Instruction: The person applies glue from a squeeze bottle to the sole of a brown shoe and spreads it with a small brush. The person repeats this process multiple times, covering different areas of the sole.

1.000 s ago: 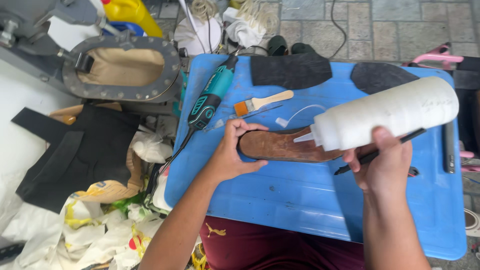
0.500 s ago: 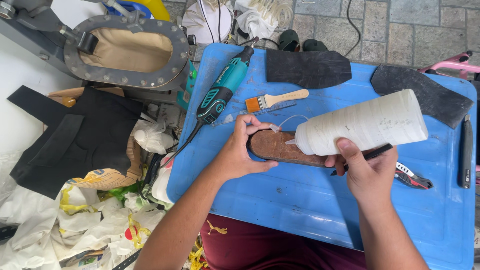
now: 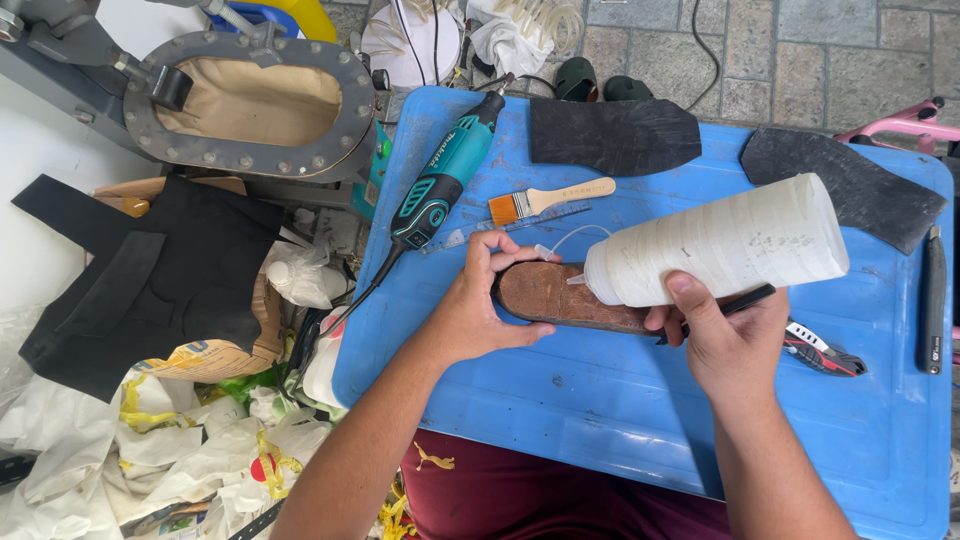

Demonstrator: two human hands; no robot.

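Head view looks down on a blue plastic bench (image 3: pixel 600 420) set over a grey stone-tiled floor (image 3: pixel 800 60). On it lie a teal rotary tool (image 3: pixel 445 175), a wooden-handled brush (image 3: pixel 545 200), two black rubber sole pieces (image 3: pixel 610 135) and a dark knife (image 3: pixel 932 300) at the right edge. Left of the bench sit a grey metal press frame (image 3: pixel 250 110), black sheet material (image 3: pixel 150 280) and crumpled bags (image 3: pixel 150 450). The left hand (image 3: pixel 470 310) pins the toe end of a brown sole (image 3: pixel 560 298), flat near the bench's middle. The right hand (image 3: pixel 725 345) has its grip closed round a white squeeze bottle (image 3: pixel 715 245) and a thin black tool, with the nozzle at the sole. Compared with half a second ago, the bottle sits slightly lower and further left, and the hands have hardly moved.
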